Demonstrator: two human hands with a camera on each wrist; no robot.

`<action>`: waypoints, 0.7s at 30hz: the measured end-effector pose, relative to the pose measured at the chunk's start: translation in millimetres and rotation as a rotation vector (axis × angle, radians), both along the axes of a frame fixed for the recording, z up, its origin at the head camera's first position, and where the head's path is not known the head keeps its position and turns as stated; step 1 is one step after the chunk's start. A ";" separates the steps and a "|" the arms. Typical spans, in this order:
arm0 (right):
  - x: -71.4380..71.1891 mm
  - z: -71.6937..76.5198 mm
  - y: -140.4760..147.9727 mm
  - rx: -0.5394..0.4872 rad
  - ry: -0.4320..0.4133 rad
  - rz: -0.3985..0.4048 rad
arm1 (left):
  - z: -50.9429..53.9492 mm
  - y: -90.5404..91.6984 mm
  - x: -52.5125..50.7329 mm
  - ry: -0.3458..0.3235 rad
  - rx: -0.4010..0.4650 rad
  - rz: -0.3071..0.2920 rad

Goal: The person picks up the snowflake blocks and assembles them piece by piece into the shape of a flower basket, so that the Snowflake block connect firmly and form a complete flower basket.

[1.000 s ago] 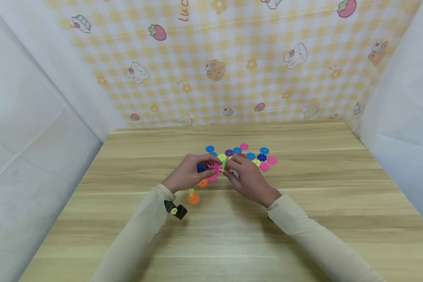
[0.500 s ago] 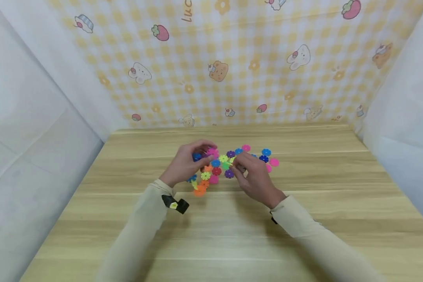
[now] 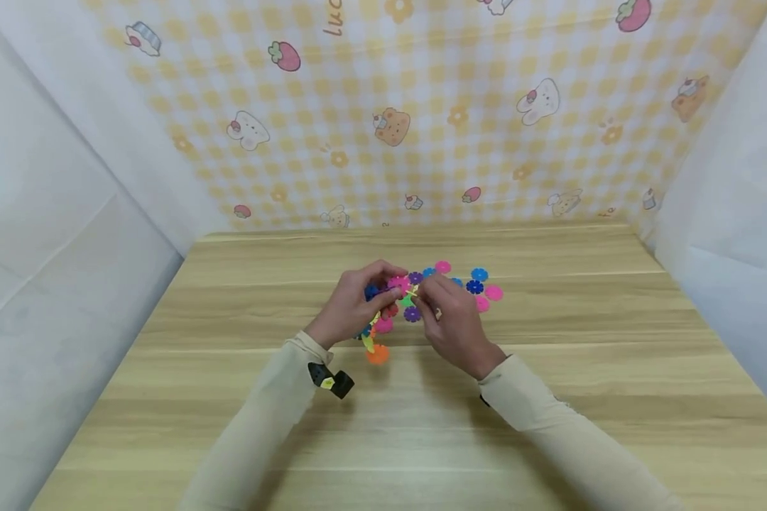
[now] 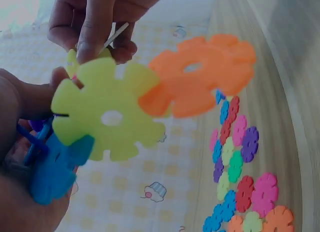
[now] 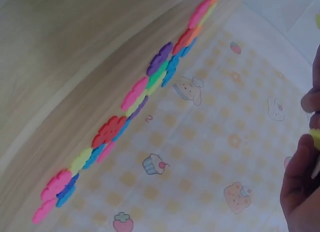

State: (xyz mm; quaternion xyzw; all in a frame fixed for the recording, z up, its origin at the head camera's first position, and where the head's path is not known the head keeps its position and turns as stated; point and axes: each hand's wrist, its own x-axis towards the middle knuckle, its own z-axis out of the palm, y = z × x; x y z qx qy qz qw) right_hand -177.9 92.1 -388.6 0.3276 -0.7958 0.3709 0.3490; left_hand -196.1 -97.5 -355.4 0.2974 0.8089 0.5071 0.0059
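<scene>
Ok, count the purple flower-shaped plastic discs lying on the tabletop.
2: nearer purple disc, beside a green disc; farther purple disc, beside a blue disc. More may be hidden.

Lime disc (image 4: 95,107), orange disc (image 4: 215,74), yellow-checked cloth (image 3: 486,156)

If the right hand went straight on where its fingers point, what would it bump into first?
Probably the pink, flower-shaped plastic disc in the left hand, though depth is unclear.

Smooth plastic discs (image 4: 127,99), faintly glossy wood-grain tabletop (image 3: 383,440), matt cloth sleeves (image 3: 256,422)
</scene>
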 end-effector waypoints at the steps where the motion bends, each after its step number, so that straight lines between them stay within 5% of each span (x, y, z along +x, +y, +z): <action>1: 0.3 0.2 -1.4 -0.012 0.013 -0.001 | -0.4 1.1 0.3 0.008 0.006 0.002; 5: 0.3 0.4 -6.7 -0.050 0.055 -0.007 | 0.2 2.6 1.0 0.017 -0.003 0.002; 8: -0.6 2.1 -10.3 -0.049 0.007 0.018 | 1.0 -4.1 0.3 0.009 -0.042 0.014; 11: -2.2 5.1 -10.5 -0.027 -0.203 0.090 | 0.6 -16.2 -2.2 -0.017 -0.092 0.033; 16: -7.0 7.3 0.1 0.009 -0.710 0.232 | -1.8 -34.4 -6.1 -0.081 -0.191 0.028; 21: -14.2 3.5 4.7 -0.097 -0.995 0.295 | -5.0 -44.0 -6.9 -0.134 -0.251 0.047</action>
